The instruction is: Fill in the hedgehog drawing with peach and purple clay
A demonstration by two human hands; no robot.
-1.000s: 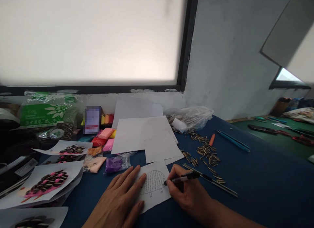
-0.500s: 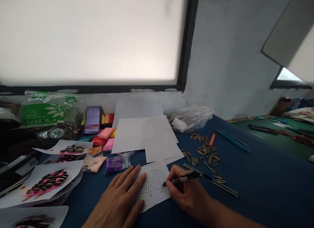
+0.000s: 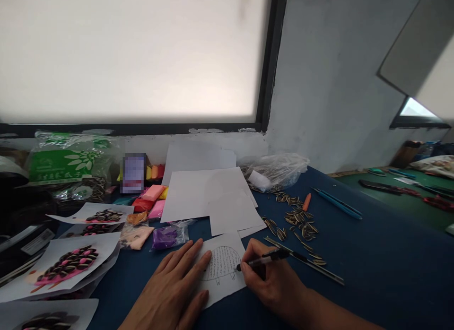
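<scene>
A small sheet of white paper (image 3: 229, 288) lies on the blue table, bearing a pen-drawn rounded body filled with short marks and two little feet. My left hand (image 3: 177, 278) rests flat across the sheet's left side, fingers stretched out, covering part of the drawing. In my right hand (image 3: 273, 278) is a black pen (image 3: 263, 260), gripped between thumb and fingers. Its dark tip meets the paper at the right edge of the drawn body, or hovers just over it; I cannot tell which.
Blank white sheets (image 3: 202, 193) lie beyond the drawing. Striped sunflower seeds (image 3: 301, 223), an orange stick (image 3: 307, 202), thin metal rods (image 3: 319, 268) and blue tweezers (image 3: 338, 204) are on the right. Wrapped clay (image 3: 165, 238) and finished seed pictures (image 3: 76, 268) lie left. A clear bag (image 3: 283, 171) stands behind.
The pen and my right hand have shifted very slightly. My left hand and the paper stay in place.
</scene>
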